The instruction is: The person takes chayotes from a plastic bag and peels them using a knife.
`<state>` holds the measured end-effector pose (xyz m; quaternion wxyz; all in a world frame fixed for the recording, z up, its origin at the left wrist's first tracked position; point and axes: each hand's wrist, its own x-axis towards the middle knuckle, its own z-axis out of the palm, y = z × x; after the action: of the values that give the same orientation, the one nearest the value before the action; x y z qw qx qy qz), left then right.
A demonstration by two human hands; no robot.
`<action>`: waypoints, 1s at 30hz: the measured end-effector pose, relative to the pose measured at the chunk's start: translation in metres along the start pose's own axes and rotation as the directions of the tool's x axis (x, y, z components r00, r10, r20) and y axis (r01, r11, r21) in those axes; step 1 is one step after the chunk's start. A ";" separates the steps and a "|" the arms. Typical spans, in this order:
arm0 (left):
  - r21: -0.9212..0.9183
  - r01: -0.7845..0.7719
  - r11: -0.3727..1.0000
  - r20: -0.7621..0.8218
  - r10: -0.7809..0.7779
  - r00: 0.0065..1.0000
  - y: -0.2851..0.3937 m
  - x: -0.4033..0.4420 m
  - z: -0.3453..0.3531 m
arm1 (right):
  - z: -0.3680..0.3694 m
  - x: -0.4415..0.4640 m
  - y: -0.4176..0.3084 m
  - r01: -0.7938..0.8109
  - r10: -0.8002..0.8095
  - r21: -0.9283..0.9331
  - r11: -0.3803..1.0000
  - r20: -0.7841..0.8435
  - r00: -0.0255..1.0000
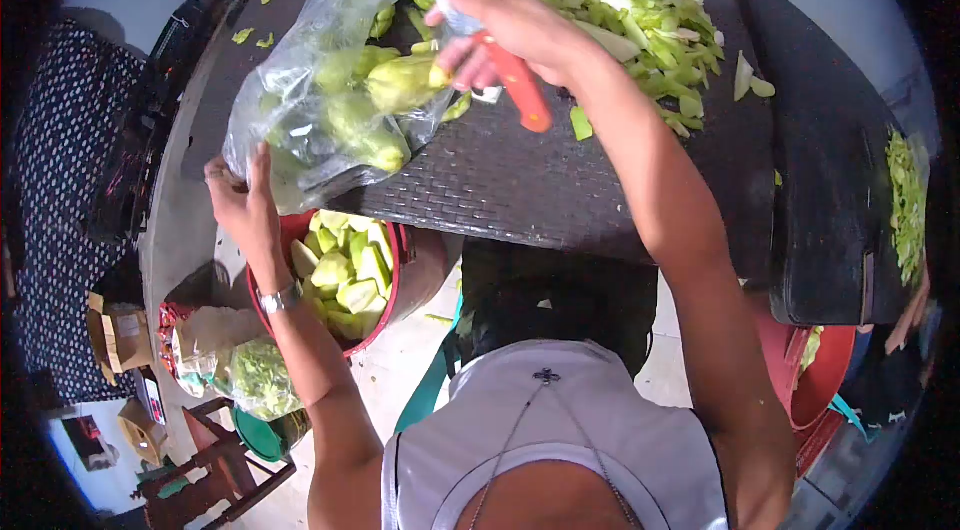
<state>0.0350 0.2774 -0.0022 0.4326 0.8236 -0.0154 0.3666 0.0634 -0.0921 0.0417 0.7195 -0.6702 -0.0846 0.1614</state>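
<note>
The right hand (pixel 515 35) is wrapped around a knife (pixel 521 85), its thumb along the blade side; the red handle sticks out below the fingers toward the body, and the blade points away from it. Just left of those fingertips lies a pale green vegetable (pixel 400 85), among others inside a clear plastic bag (pixel 268 115). The left hand (pixel 245 210) is at the bag's near left corner, thumb and fingers parted there; whether they pinch the film cannot be told. On its wrist is a metal watch (pixel 278 298).

Right of the right hand, a heap of green peelings (pixel 645 40) spreads over the dark woven table (pixel 540 190). Below and right of the left hand, nearer the body, stands a red bucket (pixel 398 270) of cut green pieces (pixel 350 275). Farther right of the right hand is a second dark tabletop (pixel 820 160).
</note>
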 end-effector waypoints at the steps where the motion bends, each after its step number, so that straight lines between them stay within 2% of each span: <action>1: 0.134 0.031 0.991 0.056 -0.039 0.998 0.010 -0.006 -0.009 | -0.004 -0.014 -0.001 -0.043 0.042 -0.035 0.998 -0.024 0.999; 3: 0.392 0.073 0.917 0.151 -0.143 0.978 0.032 -0.015 -0.021 | -0.012 -0.035 0.000 -0.150 0.102 -0.219 0.964 -0.213 0.972; 4: 0.333 -0.068 0.940 0.118 0.029 0.993 0.026 -0.019 -0.019 | -0.016 -0.046 0.002 -0.213 0.117 -0.297 0.931 -0.310 0.943; 5: 0.353 -0.195 0.915 0.050 0.189 0.981 0.028 -0.022 -0.021 | -0.022 -0.055 0.011 -0.169 -0.033 -0.485 0.858 -0.380 0.924; 7: 0.409 -0.429 0.805 -0.073 0.498 0.864 0.058 -0.025 -0.020 | -0.038 -0.070 0.032 -0.147 -0.356 -0.793 0.591 -0.420 0.835; 8: 0.196 -0.462 0.865 -0.134 0.490 0.861 0.073 -0.023 -0.012 | -0.048 -0.077 0.032 -0.199 -0.368 -0.806 0.557 -0.454 0.812; 10: -0.017 -0.437 0.899 0.112 0.437 0.893 0.114 -0.021 0.002 | -0.059 -0.094 0.032 -0.302 -0.372 -0.817 0.490 -0.510 0.776; 11: -0.042 -0.493 0.869 0.317 0.479 0.818 0.136 -0.016 0.015 | -0.064 -0.100 0.032 -0.348 -0.390 -0.817 0.460 -0.538 0.748; 12: -0.131 -0.507 0.852 0.534 0.492 0.688 0.152 -0.008 0.035 | -0.069 -0.105 0.030 -0.390 -0.417 -0.814 0.431 -0.563 0.714; 13: -0.199 -0.483 0.853 0.673 0.477 0.566 0.153 0.000 0.064 | -0.076 -0.110 0.028 -0.432 -0.445 -0.806 0.404 -0.586 0.677; 14: -0.177 -0.603 0.778 0.753 0.502 0.426 0.139 0.013 0.093 | -0.084 -0.113 0.035 -0.427 -0.525 -0.822 0.377 -0.570 0.632; 16: -0.047 -0.753 0.656 0.896 0.361 0.259 0.096 0.042 0.142 | -0.097 -0.120 0.047 -0.484 -0.486 -0.782 0.393 -0.623 0.613; 19: 0.125 -0.801 0.586 0.992 -0.084 0.093 0.089 0.061 0.164 | -0.120 -0.128 0.052 -0.477 -0.481 -0.766 0.431 -0.643 0.596; 20: 0.093 -0.800 0.592 0.994 -0.015 0.104 0.071 0.064 0.171 | -0.124 -0.129 0.057 -0.458 -0.479 -0.766 0.451 -0.640 0.601; 23: 0.137 -0.843 0.521 0.949 0.175 0.262 0.062 0.040 0.167 | -0.127 -0.129 0.067 -0.427 -0.462 -0.749 0.507 -0.654 0.599; 26: 0.170 -0.782 0.599 0.902 0.225 0.368 0.059 0.027 0.174 | -0.119 -0.132 0.059 -0.428 -0.442 -0.727 0.537 -0.675 0.591; 29: 0.080 -0.636 0.768 0.770 0.358 0.528 0.072 0.039 0.163 | -0.124 -0.136 0.064 -0.405 -0.468 -0.706 0.581 -0.697 0.544; 30: 0.176 -0.526 0.832 0.792 0.197 0.577 0.107 0.043 0.153 | -0.130 -0.135 0.068 -0.373 -0.497 -0.718 0.588 -0.685 0.533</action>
<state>0.1205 0.1123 0.0450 0.1263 0.9461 -0.2890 0.0732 -0.0274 -0.2569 -0.0242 0.2838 -0.9019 0.1825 -0.2698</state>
